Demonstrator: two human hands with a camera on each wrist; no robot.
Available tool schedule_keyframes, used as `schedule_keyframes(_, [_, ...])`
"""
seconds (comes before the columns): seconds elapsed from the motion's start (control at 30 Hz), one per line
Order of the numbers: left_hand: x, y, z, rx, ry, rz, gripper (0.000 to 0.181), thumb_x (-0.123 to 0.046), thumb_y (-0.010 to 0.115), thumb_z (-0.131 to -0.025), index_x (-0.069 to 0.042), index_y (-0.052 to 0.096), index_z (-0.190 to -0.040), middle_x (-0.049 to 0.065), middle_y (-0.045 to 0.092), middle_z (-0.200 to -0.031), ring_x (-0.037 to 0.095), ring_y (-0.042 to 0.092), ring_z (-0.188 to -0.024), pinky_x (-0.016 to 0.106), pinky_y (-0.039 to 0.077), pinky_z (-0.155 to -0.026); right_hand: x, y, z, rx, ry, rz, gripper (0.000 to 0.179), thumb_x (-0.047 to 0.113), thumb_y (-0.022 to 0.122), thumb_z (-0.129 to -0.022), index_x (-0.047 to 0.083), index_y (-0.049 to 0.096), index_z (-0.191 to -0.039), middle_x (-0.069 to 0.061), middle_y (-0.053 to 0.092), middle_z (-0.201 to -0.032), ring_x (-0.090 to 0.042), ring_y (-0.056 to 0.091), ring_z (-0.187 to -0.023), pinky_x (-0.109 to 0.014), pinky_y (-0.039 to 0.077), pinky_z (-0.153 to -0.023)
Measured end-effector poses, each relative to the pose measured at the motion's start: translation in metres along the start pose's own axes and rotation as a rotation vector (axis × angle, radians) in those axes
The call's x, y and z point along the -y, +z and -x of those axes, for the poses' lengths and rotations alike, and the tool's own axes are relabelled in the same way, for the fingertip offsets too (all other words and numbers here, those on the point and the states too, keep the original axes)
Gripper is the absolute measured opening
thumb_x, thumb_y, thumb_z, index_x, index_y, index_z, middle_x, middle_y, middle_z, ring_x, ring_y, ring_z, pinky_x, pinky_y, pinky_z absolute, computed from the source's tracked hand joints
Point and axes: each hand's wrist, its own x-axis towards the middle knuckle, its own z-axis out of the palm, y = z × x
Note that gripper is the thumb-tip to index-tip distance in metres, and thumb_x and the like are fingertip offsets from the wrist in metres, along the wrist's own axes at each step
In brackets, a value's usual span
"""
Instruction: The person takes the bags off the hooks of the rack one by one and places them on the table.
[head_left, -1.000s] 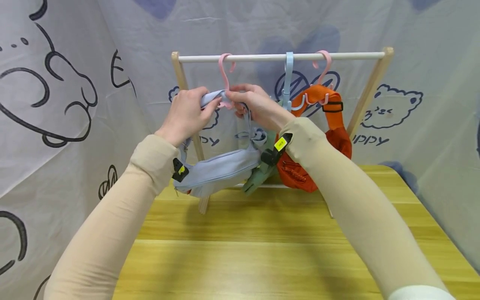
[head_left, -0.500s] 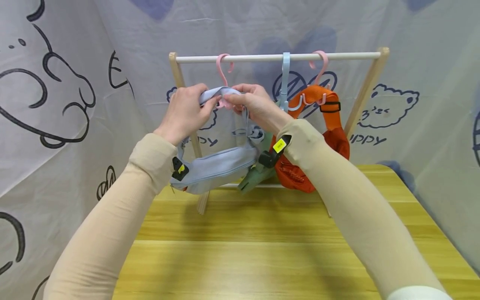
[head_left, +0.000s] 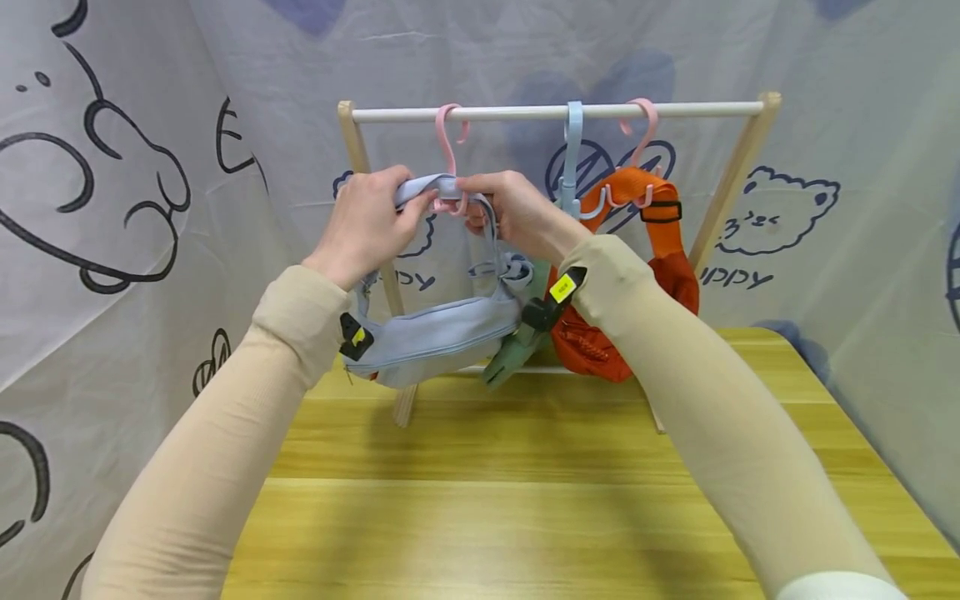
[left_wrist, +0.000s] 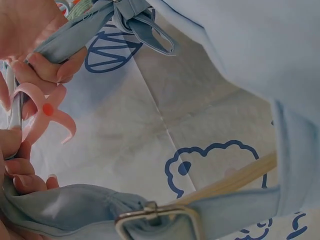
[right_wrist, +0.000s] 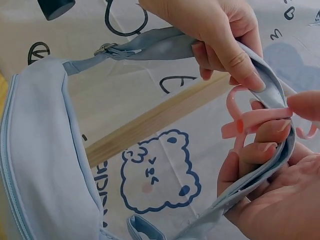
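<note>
A light blue waist bag [head_left: 442, 333] hangs in front of the rack, its strap [left_wrist: 70, 205] raised to a pink hook [head_left: 446, 142] on the rail. My left hand [head_left: 367, 218] pinches the strap just left of the hook's prongs. On the other side, my right hand [head_left: 525, 212] has its fingers curled round the strap, its index finger touching it beside the hook stem. From the right wrist, the strap bends around the pink prongs [right_wrist: 240, 125], between both hands. Whether it sits fully in a prong I cannot tell.
On the right of the rail [head_left: 510, 114], an orange bag [head_left: 663, 283] hangs from another pink hook [head_left: 647, 133]. A light blue hook [head_left: 573, 158] is between the pink ones. A green bag [head_left: 513, 358] is partly hidden behind. The wooden table [head_left: 480, 500] lies below.
My right hand has drawn slightly right, its index finger straightening, so more strap and pink prongs show. The bag has barely swayed, and my left hand keeps its pinch.
</note>
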Motion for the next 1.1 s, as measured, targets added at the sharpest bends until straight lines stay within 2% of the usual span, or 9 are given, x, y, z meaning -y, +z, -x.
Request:
schedule_keyframes(0.13, [0.000,-0.001,0.001,0.010,-0.018,0.013,0.027,-0.027,0.058,-0.103,-0.002,0.066,-0.096,0.009,0.053,-0.072,0.023,0.046,-0.060,0.032,0.034,-0.059,0.001,0.000,0.001,-0.003,0.018,-0.017,0.028,0.020,0.049,-0.104,0.004,0.065,-0.087,0.000,0.048,-0.064,-0.018,0.039,-0.069,-0.030,0.037,-0.080])
schedule_keyframes(0.27, [-0.001,-0.003,0.000,0.006,-0.027,0.033,0.027,-0.027,0.058,-0.103,-0.001,0.066,-0.097,0.008,0.052,-0.073,0.023,0.046,-0.061,0.032,0.034,-0.059,0.003,0.000,0.002,-0.002,0.001,-0.011,0.026,0.016,0.051,-0.102,0.003,0.061,-0.083,-0.001,0.045,-0.065,-0.018,0.039,-0.071,-0.031,0.037,-0.079])
schedule_keyframes(0.4, [-0.002,-0.005,-0.001,0.000,-0.030,0.049,0.028,-0.027,0.058,-0.103,-0.001,0.067,-0.099,0.008,0.055,-0.075,0.022,0.046,-0.061,0.031,0.035,-0.059,0.003,0.001,0.003,-0.032,-0.062,0.047,0.021,0.013,0.056,-0.101,0.002,0.064,-0.086,-0.001,0.048,-0.071,-0.019,0.042,-0.076,-0.031,0.036,-0.078])
schedule_keyframes(0.5, [-0.005,-0.007,-0.001,0.001,-0.041,0.061,0.029,-0.028,0.057,-0.103,-0.002,0.067,-0.101,0.008,0.055,-0.076,0.020,0.046,-0.061,0.031,0.035,-0.058,0.002,0.003,0.005,-0.079,-0.120,0.111,0.013,0.010,0.061,-0.098,-0.001,0.069,-0.098,0.000,0.054,-0.076,-0.018,0.045,-0.078,-0.030,0.038,-0.077])
schedule_keyframes(0.6, [-0.006,-0.008,-0.001,0.001,-0.050,0.071,0.029,-0.029,0.056,-0.103,-0.002,0.067,-0.102,0.007,0.054,-0.076,0.021,0.046,-0.062,0.031,0.035,-0.060,0.000,0.004,0.005,-0.118,-0.179,0.165,0.016,0.007,0.065,-0.095,-0.003,0.069,-0.106,0.002,0.056,-0.074,-0.016,0.045,-0.075,-0.028,0.037,-0.074])
schedule_keyframes(0.83, [-0.007,-0.010,0.004,0.006,-0.094,0.108,0.030,-0.031,0.058,-0.103,-0.002,0.067,-0.101,0.007,0.052,-0.078,0.024,0.048,-0.069,0.032,0.035,-0.065,-0.009,0.005,0.008,-0.136,-0.270,0.254,0.012,0.011,0.068,-0.095,0.002,0.069,-0.102,0.005,0.050,-0.067,-0.013,0.043,-0.070,-0.026,0.034,-0.070])
schedule_keyframes(1.0, [-0.006,-0.010,0.009,0.011,-0.095,0.150,0.031,-0.031,0.058,-0.102,-0.001,0.067,-0.103,0.009,0.053,-0.081,0.024,0.047,-0.072,0.033,0.036,-0.068,-0.018,0.005,0.015,-0.120,-0.294,0.301,0.018,0.013,0.068,-0.096,0.001,0.069,-0.110,0.007,0.063,-0.076,-0.014,0.053,-0.076,-0.025,0.042,-0.075])
schedule_keyframes(1.1, [-0.007,-0.011,0.014,0.018,-0.094,0.175,0.030,-0.029,0.058,-0.103,-0.001,0.067,-0.105,0.009,0.054,-0.083,0.024,0.046,-0.073,0.033,0.036,-0.069,-0.025,0.004,0.020,-0.097,-0.300,0.324,0.021,0.012,0.067,-0.096,0.001,0.067,-0.114,0.003,0.069,-0.083,-0.014,0.060,-0.080,-0.028,0.049,-0.081])
